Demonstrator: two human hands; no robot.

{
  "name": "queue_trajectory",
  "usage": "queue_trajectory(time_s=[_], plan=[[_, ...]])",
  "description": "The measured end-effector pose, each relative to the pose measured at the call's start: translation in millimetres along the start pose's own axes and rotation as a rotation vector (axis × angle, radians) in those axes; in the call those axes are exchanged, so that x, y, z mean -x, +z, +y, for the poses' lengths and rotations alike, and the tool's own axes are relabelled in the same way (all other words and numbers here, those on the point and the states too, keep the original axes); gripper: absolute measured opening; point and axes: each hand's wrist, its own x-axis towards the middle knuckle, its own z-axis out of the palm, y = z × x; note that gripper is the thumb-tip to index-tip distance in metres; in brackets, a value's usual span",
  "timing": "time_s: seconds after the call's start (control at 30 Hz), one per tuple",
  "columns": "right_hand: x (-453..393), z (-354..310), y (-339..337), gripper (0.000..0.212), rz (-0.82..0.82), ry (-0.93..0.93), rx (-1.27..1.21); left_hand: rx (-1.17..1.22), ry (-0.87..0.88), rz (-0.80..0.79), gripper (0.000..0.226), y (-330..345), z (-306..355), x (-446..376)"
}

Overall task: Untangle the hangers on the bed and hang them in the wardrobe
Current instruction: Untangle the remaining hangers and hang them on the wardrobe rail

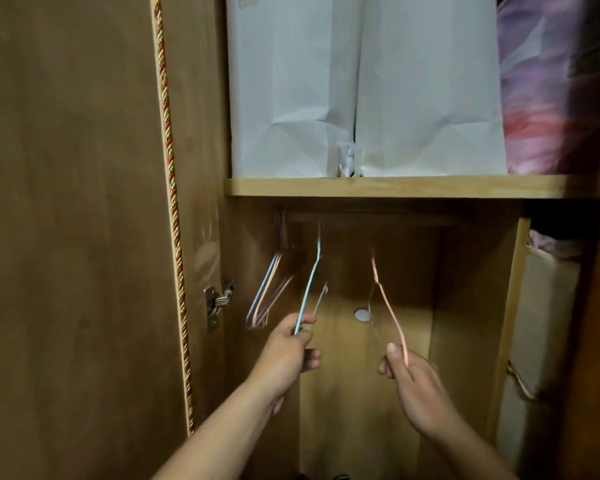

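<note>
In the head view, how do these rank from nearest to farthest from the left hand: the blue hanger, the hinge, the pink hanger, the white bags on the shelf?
From the left hand:
1. blue hanger, held in this hand.
2. hinge, left, on the door.
3. pink hanger, right, held by the right hand; close to the hinge's rank.
4. white bags, above on the shelf.

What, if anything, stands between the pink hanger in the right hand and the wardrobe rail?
Nothing visible does. The pink hanger, held by the right hand, rises through open space toward the rail under the shelf. The blue hanger and the hung bunch sit further left, clear of it.
</note>
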Motion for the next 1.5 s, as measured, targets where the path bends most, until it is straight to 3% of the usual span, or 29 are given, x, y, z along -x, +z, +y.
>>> queue_trajectory(time_s=[0.13, 0.27, 0.4, 0.57, 0.7, 0.87, 0.97, 1.13, 1.2, 1.5], plan=[[-20.8, 2.7, 8.6, 0.056, 0.046, -0.074, 0.078, -0.004, 0.104, 0.055, 0.019, -2.1, 18.0, -67.1], [-35.4, 2.5, 15.6, 0.053, 0.053, -0.07, 0.104, -0.05, 0.026, 0.053, 0.019, -12.6, 32.7, -107.5], [-39.9, -0.9, 18.2, 0.052, 0.077, -0.078, 0.115, -0.065, -0.089, 0.091, 0.025, -17.4, 22.7, -117.5], [-39.3, -15.9, 21.7, 0.047, 0.116, -0.127, 0.112, -0.027, -0.052, 0.124, 0.019, -22.9, 12.2, -108.3], [-46.3, -38.6, 35.9, 0.045, 0.108, -0.19, 0.09, -0.136, -0.003, 0.178, 0.031, -32.6, 14.4, -107.7], [-83.3, -58.1, 61.9, 0.042, 0.115, -0.225, 0.105, -0.427, 0.086, 0.278, 0.028, -34.1, 22.3, -104.2], [-103.5, -67.2, 73.0, 0.041, 0.1, -0.223, 0.08, -0.518, 0.087, 0.192, 0.041, -33.3, 28.4, -108.3], [-105.1, -61.6, 86.7, 0.03, 0.142, -0.187, 0.167, -0.58, -0.062, -0.033, 0.038, -30.0, 44.2, -107.7], [-99.0, -58.5, 91.7, 0.028, 0.14, -0.174, 0.211, -0.639, -0.08, -0.006, 0.037, -34.6, 41.1, -108.7], [-108.3, -70.5, 128.0, 0.055, -0.057, -0.046, 0.353, -0.584, -0.05, 0.11, 0.048, -44.3, 22.0, -89.6]])
